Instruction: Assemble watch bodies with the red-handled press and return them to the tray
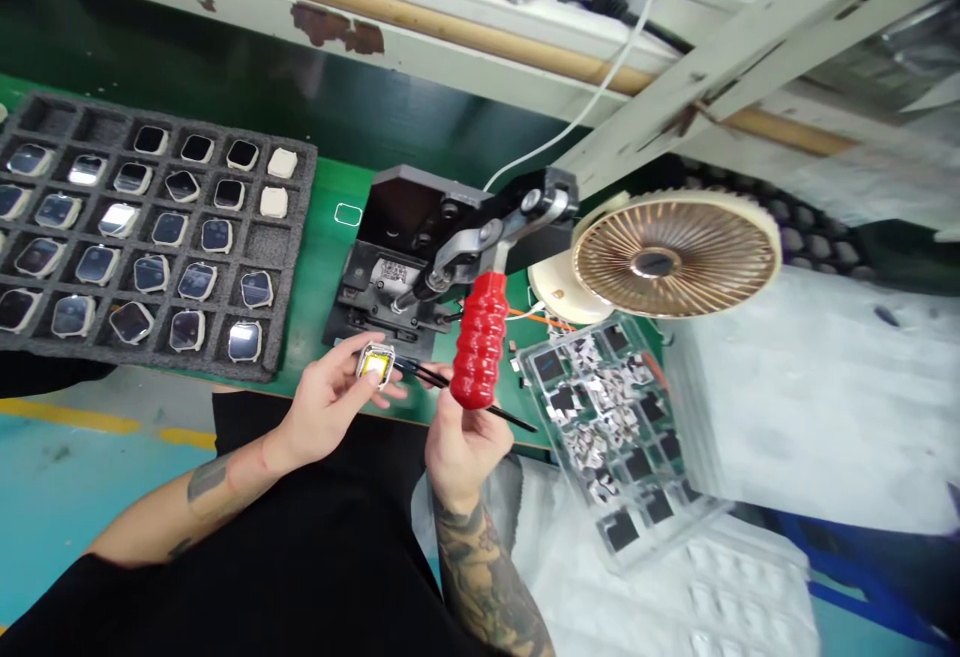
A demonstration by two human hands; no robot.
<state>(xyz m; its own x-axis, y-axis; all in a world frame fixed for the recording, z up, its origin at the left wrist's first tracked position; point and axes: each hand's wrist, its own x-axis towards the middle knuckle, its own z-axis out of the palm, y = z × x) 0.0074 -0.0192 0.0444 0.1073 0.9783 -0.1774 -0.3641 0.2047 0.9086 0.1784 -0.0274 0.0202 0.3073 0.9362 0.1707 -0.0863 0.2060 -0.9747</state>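
Observation:
My left hand (324, 399) holds a smartwatch case (376, 364) between thumb and fingers, its inner side with a yellow and white part facing up. In my right hand (465, 442) are black tweezers (513, 419), reaching left toward the case's right edge; whether their tips touch it I cannot tell. The red ribbed handle (480, 342) of a toggle press hangs just above and in front of my right hand, covering part of its fingers. Behind the case stands the black press (420, 212) with its metal fixture (393, 277).
At left, a grey foam tray (296, 267) bears several watches in rows. A thin white frame (348, 214) lies on the green mat. To the right are a beige fan (675, 252), a clear compartment box (555, 457) of small parts, and white wrapping sheets (817, 387).

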